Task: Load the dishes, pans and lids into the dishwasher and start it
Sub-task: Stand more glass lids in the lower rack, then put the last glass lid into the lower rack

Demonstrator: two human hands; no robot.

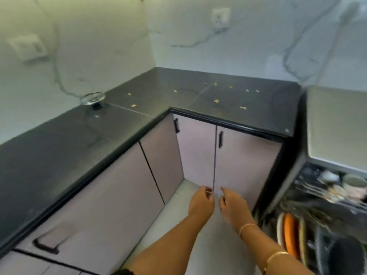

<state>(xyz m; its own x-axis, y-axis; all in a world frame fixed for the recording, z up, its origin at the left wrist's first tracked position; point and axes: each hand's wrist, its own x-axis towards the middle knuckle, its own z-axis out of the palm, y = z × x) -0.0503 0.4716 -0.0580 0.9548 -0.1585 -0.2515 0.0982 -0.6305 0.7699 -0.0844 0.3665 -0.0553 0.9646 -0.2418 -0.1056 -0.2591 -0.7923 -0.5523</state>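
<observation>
A glass lid (pixel 92 98) with a black knob lies upside down on the dark countertop (pixel 59 147) at the left. The dishwasher (pixel 325 205) stands open at the right edge. Its upper rack holds cups and bowls (pixel 353 187). Its lower rack holds upright plates, one of them orange (pixel 290 233), and a dark pan (pixel 345 257). My left hand (pixel 200 201) and my right hand (pixel 232 205) hang side by side in front of the cabinet doors, below the counter. Their fingers are loosely curled and hold nothing.
The L-shaped counter has yellow crumbs (pixel 216 100) scattered in its far corner. Pale cabinet doors (pixel 198 151) with black handles run below it. A wall socket (pixel 220 17) sits on the marble backsplash. Grey floor (pixel 214 243) lies under my arms.
</observation>
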